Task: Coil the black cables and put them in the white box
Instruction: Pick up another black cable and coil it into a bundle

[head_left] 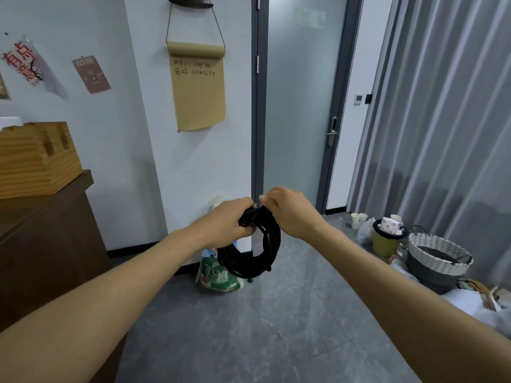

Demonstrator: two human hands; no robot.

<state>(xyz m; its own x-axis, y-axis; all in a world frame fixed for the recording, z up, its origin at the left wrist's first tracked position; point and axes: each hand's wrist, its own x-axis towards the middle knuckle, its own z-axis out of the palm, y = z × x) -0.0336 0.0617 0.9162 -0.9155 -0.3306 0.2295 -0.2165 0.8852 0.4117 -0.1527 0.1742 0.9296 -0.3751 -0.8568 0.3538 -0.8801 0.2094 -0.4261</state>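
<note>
Open grey floor (262, 327) stretches ahead, bounded by a brown counter (41, 244) on the left and clutter on the right. The left hand (224, 219) grips the top of a coiled black cable (254, 252), held mid-air; the right hand (290, 211) pinches it there. A woven basket (437, 255) holds dark cords; a yellow bin (385, 241) overflows with trash.

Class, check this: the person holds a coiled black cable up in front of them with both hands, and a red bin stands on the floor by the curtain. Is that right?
Not quite. The head view shows the bin by the curtain is yellow-green, not red. The rest holds: the left hand and right hand hold the coiled black cable.
</note>
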